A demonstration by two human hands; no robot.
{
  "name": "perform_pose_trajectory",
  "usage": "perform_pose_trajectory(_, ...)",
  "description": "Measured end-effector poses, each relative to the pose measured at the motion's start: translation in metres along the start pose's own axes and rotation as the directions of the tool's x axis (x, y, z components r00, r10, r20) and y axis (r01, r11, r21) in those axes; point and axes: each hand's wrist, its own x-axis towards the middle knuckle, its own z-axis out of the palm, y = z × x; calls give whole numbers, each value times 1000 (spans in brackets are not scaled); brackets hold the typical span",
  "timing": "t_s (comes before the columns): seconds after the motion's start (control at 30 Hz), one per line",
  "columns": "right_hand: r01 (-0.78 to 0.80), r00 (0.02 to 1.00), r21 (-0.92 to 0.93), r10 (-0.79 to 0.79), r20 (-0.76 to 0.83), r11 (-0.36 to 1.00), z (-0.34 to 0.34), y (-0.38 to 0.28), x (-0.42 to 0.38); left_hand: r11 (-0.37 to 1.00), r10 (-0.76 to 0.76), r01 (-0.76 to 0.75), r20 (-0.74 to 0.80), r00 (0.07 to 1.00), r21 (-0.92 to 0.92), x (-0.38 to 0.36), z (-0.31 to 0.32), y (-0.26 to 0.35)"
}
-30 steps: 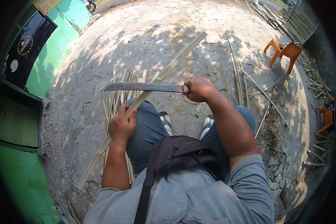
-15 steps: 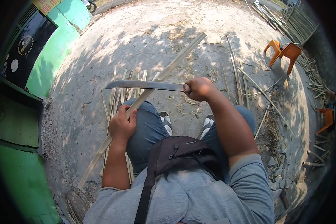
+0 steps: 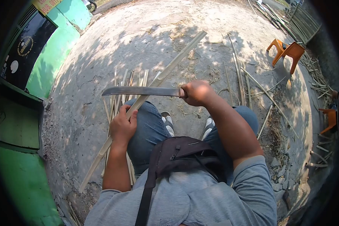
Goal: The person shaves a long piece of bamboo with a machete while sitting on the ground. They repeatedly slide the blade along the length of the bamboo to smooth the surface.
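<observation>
My left hand [image 3: 123, 125] is closed round a long, pale bamboo strip [image 3: 169, 69], which slants from the lower left up to the far right over my left knee. In my right hand [image 3: 198, 92] is the handle of a machete [image 3: 143, 91]. Its long grey blade points left and lies across the strip, a little beyond my left hand. Several more bamboo strips [image 3: 145, 78] lean or lie beside my left leg, partly hidden by my left forearm.
A black bag [image 3: 180, 156] rests on my lap. Loose bamboo strips [image 3: 239, 81] lie on the concrete ground to the right. An orange plastic chair [image 3: 288, 54] stands at the far right, and a green wall [image 3: 52, 69] runs along the left.
My right hand has drawn the machete slightly left and nearer to me along the bamboo strip. The left hand keeps its hold; the strip's far end has shifted slightly.
</observation>
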Motion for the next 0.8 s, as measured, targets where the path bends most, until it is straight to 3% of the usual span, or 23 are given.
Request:
perform_pose_trajectory(0.13,8,1000,-28,-9,-12,1000,-3,8,5,1000,13,-13,-27,1000,-12,-2,3,-4)
perform_pose_trajectory(0.27,-83,971,199,124,-206,977,8,33,3,1000,-12,12,-1,1000,-2,0,0,0)
perform_pose_trajectory(0.47,-51,980,203,89,-179,978,12,37,1,1000,-22,22,7,1000,14,1,1,0)
perform_pose_trajectory(0.6,54,988,152,-32,-148,987,13,18,2,1000,-9,9,-7,1000,24,0,3,-1)
perform_pose_trajectory(0.7,27,991,50,-20,-130,998,13,15,3,1000,6,-6,-12,1000,6,-1,1,0)
perform_pose_trajectory(0.8,23,995,83,-15,-98,996,6,24,4,1000,28,-28,-11,1000,9,0,1,1)
